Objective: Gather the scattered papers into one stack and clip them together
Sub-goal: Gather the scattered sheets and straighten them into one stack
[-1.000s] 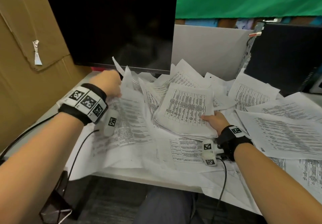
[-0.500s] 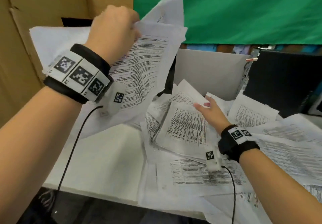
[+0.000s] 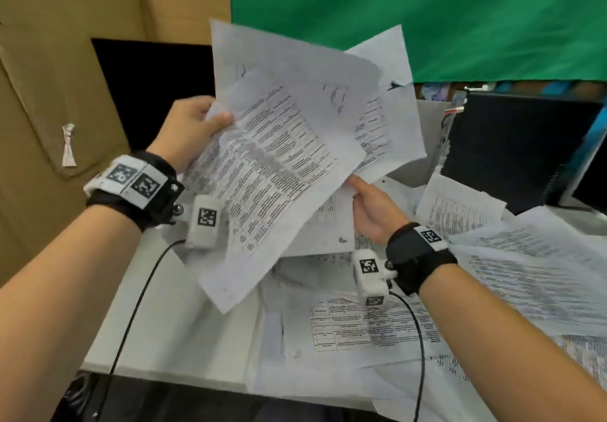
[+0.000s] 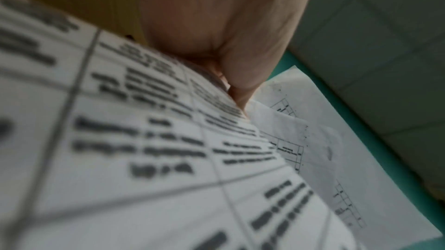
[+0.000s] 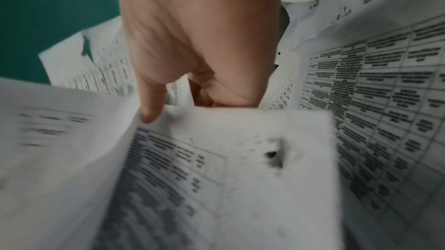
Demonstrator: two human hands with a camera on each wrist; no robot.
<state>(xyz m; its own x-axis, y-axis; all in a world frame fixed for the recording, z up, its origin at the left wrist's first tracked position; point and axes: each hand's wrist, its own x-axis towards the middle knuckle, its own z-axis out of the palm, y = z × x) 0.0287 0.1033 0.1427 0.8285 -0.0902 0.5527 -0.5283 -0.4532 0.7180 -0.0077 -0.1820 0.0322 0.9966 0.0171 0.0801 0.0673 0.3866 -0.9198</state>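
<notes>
My left hand (image 3: pixel 210 121) grips a loose bundle of printed papers (image 3: pixel 289 158) by its left edge and holds it up over the desk, the sheets fanned and tilted. From below right, my right hand (image 3: pixel 358 191) pinches the bundle's lower right part, thumb on top. In the left wrist view the palm (image 4: pixel 216 25) clamps the printed sheets (image 4: pixel 144 139). The right wrist view shows the thumb (image 5: pixel 151 109) pressed on a sheet (image 5: pixel 240 159), the fingers curled behind it. More scattered papers (image 3: pixel 525 273) lie over the right of the white desk (image 3: pixel 184 339).
A black monitor (image 3: pixel 147 93) stands behind the raised bundle. At the back right there is a black computer case (image 3: pixel 512 145). Cardboard (image 3: pixel 49 93) walls the left side, and a green cloth (image 3: pixel 427 10) hangs behind. A bare strip of desk shows at the front left.
My left hand lifted the papers off the desk, then lowered them toward the middle. My right hand left the pile on the desk and took hold of the bundle's lower right part.
</notes>
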